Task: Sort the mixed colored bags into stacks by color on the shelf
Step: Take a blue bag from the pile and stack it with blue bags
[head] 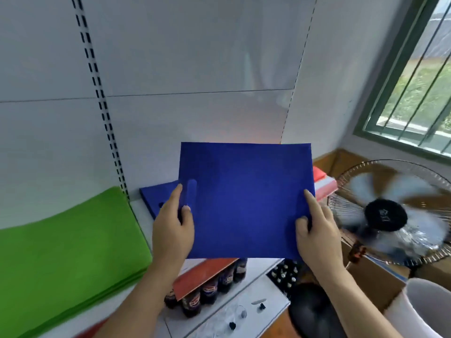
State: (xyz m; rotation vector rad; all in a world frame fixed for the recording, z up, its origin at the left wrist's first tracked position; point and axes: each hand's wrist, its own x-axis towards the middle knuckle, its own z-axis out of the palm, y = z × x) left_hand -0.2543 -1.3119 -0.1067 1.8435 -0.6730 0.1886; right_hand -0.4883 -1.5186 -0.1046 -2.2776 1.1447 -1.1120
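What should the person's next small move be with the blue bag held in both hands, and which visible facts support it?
Probably lower the blue bag forward and left onto the blue stack on the shelf. Both the left hand and the right hand grip its lower edge in the air, and the matching stack lies just behind it, between the green stack and the red stack.

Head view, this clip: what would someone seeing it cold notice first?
The flat blue bag in the middle, held up by its lower corners in the left hand and right hand, in front of the white shelf back panel. Next, the bright green stack of bags on the shelf at lower left, and the fan at right below the window, its blades blurred.
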